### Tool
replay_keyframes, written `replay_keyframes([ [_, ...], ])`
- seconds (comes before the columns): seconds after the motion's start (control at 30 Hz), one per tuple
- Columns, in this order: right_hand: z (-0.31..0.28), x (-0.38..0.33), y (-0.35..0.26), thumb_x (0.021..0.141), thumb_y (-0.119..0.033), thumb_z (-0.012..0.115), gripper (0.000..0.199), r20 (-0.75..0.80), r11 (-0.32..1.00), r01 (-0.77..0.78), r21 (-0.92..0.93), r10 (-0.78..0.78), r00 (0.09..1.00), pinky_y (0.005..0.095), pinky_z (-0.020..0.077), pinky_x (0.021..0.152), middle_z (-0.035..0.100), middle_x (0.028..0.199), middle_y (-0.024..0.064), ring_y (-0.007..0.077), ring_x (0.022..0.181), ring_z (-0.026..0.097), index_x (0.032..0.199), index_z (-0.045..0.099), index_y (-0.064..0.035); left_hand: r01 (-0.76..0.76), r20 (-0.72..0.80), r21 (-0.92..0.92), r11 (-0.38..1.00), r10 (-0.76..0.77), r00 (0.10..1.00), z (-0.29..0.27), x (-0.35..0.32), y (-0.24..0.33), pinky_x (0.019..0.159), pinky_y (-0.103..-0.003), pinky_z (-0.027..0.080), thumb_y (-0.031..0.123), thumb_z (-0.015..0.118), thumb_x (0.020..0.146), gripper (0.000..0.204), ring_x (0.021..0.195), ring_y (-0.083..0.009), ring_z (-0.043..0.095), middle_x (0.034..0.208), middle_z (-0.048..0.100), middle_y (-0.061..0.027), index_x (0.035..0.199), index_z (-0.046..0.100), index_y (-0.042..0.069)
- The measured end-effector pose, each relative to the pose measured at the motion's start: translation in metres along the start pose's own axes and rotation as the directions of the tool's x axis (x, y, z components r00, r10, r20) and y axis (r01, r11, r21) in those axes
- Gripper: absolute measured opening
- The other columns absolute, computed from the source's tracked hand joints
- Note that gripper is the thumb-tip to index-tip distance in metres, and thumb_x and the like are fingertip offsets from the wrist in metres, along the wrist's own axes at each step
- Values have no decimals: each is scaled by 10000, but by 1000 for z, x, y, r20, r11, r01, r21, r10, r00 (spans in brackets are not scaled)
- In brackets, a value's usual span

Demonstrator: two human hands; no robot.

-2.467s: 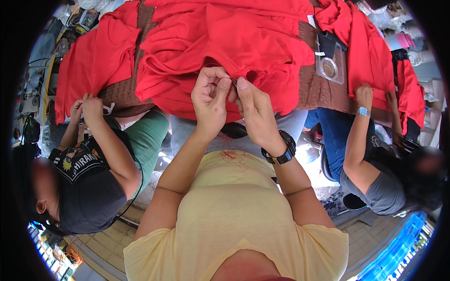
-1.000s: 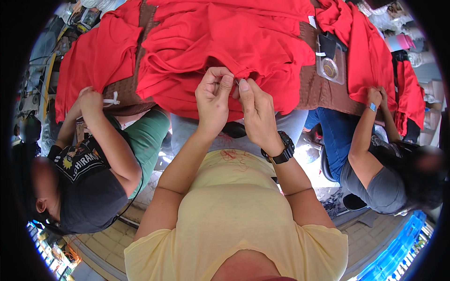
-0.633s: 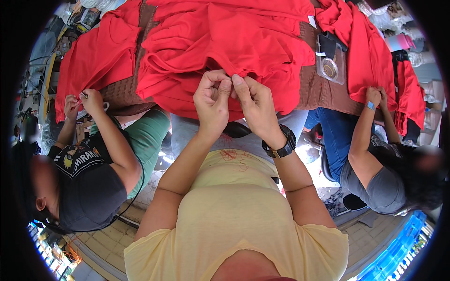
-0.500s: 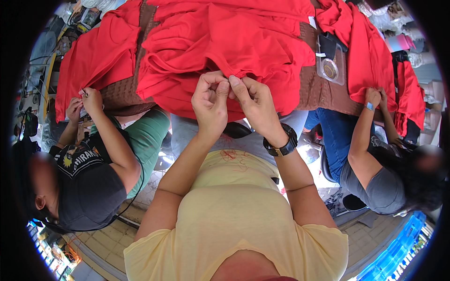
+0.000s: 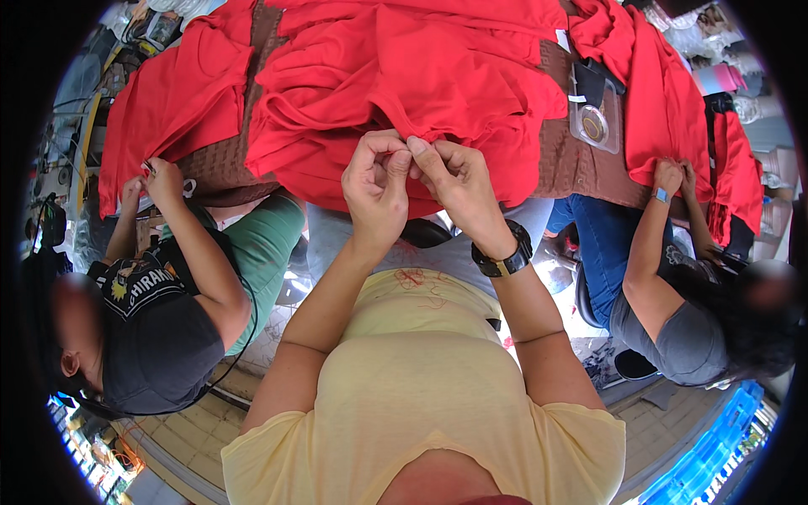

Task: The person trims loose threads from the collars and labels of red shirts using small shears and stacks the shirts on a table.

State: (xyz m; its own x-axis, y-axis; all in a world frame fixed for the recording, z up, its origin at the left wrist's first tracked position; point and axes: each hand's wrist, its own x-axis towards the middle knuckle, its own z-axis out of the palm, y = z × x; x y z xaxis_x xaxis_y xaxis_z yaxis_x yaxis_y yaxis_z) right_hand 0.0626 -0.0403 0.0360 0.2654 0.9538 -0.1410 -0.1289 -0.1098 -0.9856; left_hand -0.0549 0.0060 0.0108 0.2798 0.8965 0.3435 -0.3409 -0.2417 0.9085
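A heap of red cloth (image 5: 454, 76), which looks like a garment, lies bunched in front of me and hangs over the near table edge. My left hand (image 5: 376, 185) is closed in a pinch at its near folds, thumb against curled fingers. My right hand (image 5: 461, 183), with a black watch on the wrist, pinches the same spot; the two sets of fingertips almost meet. A fold of the red cloth runs up to the fingertips. Whether a thread or needle is also between them is too small to tell. Loose red threads (image 5: 411, 278) lie on my yellow shirt.
Brown textured cloth (image 5: 572, 164) covers the table. A clear plastic box (image 5: 595, 124) with a round gold-rimmed item lies right of the heap. On either side a seated co-worker handles red cloth: left hands (image 5: 151, 185), right hands (image 5: 673, 175).
My hands hold almost the same pinch, with only a slight shift of the fingers. The left co-worker's hands have moved a little; the red heap lies as before.
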Motion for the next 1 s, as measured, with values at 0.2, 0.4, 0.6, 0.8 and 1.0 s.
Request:
replay_keyframes([
  [0.2, -4, 0, -8, 1011, -337, 631, 430, 62, 991, -84, 103, 78, 995, 243, 368, 582, 574, 680, -15, 40, 663, 461, 777, 664, 22, 1, -23, 38, 999, 0, 1000, -3, 3, -3, 719, -232, 491, -34, 604, 981, 36, 803, -87, 566, 980, 617, -68, 963, 575, -24],
  [0.4, -3, 0, -9, 1014, -367, 622, 446, 55, 992, -76, 99, 71, 996, 245, 376, 595, 587, 700, -11, 44, 687, 479, 781, 661, 11, -19, 5, 95, 995, 19, 1000, -5, 5, 2, 734, -232, 500, -46, 616, 969, 35, 802, -93, 591, 960, 636, -65, 962, 589, -25],
  [0.6, -4, 3, 4, 1010, -366, 630, 433, 48, 987, -112, 117, 107, 993, 250, 366, 586, 577, 709, -11, 45, 666, 467, 775, 644, -3, 59, 7, 31, 998, -59, 998, -3, 4, 5, 773, -254, 511, -39, 615, 975, 28, 847, -101, 605, 964, 640, -71, 975, 593, -21],
  [0.8, -18, -11, -26, 959, -280, 696, 287, 105, 990, -130, 61, 123, 987, 239, 319, 546, 507, 676, -26, 42, 611, 407, 921, 602, -12, 148, -53, -188, 971, -161, 986, -6, 9, 2, 875, -260, 516, -55, 636, 955, 132, 930, -119, 629, 1000, 650, -84, 1072, 586, -20],
  [1.0, -19, -8, -12, 947, -189, 684, 239, -136, 949, 282, -142, -301, 944, 236, 314, 552, 472, 668, -28, 41, 621, 396, 1020, 538, -14, 89, -64, -126, 988, -98, 993, 6, 17, 8, 895, -258, 525, -79, 689, 908, 226, 955, -118, 638, 1006, 653, -75, 1109, 605, -17],
])
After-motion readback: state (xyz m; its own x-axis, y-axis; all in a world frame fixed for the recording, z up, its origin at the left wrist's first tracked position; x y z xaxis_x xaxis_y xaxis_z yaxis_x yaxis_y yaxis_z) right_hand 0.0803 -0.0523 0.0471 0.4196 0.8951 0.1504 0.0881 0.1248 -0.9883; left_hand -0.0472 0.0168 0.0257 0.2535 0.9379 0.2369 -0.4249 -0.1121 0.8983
